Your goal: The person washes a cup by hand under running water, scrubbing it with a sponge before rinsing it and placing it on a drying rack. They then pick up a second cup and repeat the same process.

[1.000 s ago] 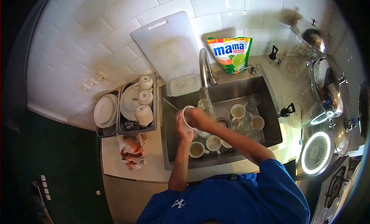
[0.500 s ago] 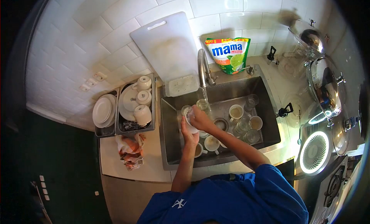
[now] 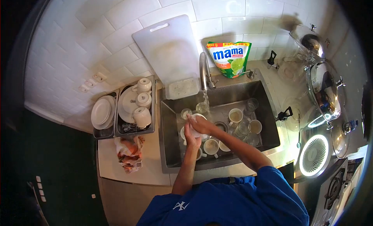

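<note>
Over the left half of the steel sink (image 3: 168, 148), both my hands are closed around a white cup (image 3: 199, 116), which they largely cover. My left hand (image 3: 191, 138) supports it from the near left side. My right hand (image 3: 202, 126) presses against it from above, its fingertips hidden. Just beyond my fingers stand a small glass (image 3: 186, 113) and another glass (image 3: 202, 107) beneath the running tap (image 3: 203, 72). Used mugs, one of them a white mug (image 3: 211, 147), sit below my hands. To the right are a white cup with residue (image 3: 235, 116) and several clear glasses (image 3: 243, 128).
Left of the sink, a dish rack (image 3: 154, 121) holds plates and mugs beside a crumpled cloth (image 3: 129, 154). A cutting board (image 3: 167, 47) and a dish soap pouch (image 3: 230, 58) lean at the wall. On the right are a metal pot (image 3: 323, 86), a round white fan (image 3: 314, 155) and a stove (image 3: 333, 189).
My hands have shifted slightly over the white cup, and the right hand now lies more across it. The view has moved a little; water still runs from the tap.
</note>
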Motion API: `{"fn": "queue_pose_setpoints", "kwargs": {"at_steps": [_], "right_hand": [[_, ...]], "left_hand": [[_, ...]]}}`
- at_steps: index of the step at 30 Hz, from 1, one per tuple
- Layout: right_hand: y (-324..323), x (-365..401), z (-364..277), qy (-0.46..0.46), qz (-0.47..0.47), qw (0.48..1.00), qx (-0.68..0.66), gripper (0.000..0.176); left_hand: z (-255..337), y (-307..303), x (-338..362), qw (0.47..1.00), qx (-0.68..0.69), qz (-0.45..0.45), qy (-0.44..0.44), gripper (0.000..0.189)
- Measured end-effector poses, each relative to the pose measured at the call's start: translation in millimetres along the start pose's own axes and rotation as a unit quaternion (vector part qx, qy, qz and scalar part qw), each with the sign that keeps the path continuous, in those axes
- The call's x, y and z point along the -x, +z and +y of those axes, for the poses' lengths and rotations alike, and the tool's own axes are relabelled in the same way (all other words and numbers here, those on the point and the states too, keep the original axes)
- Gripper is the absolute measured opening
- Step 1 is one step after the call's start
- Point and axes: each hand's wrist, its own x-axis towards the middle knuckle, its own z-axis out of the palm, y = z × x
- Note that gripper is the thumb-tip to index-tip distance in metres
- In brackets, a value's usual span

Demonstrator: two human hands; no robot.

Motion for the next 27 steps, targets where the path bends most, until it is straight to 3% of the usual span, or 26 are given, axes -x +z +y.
{"fn": "queue_pose_setpoints", "kwargs": {"at_steps": [3,9,15,18,21,24,27], "right_hand": [[-2,3,-7,0.043,0.019,0.999,-0.013,0.054],[-10,-2,-1,-0.035,-0.040,0.980,0.194,0.038],[-45,10,-21,-0.112,-0.185,0.971,-0.106,0.023],[-32,-3,0,-0.231,-0.180,0.948,0.128,0.020],[-24,0,-6,-0.164,-0.112,0.937,0.287,0.015],[-12,5,-9,-0.162,-0.050,0.954,0.247,0.009],[-8,7,-7,-0.088,-0.013,0.995,0.035,0.012]], "left_hand": [[-4,-5,0,1.000,-0.011,0.010,-0.008,0.042],[1,-8,-4,0.999,-0.005,0.034,-0.030,0.046],[8,-10,-3,0.999,0.029,0.014,-0.027,0.048],[9,1,6,0.999,0.025,0.014,-0.036,0.049],[8,-4,3,0.999,0.019,0.025,-0.042,0.049],[11,-12,-2,1.000,-0.014,-0.002,-0.024,0.051],[16,-16,1,0.999,0.010,-0.044,0.025,0.044]]}}
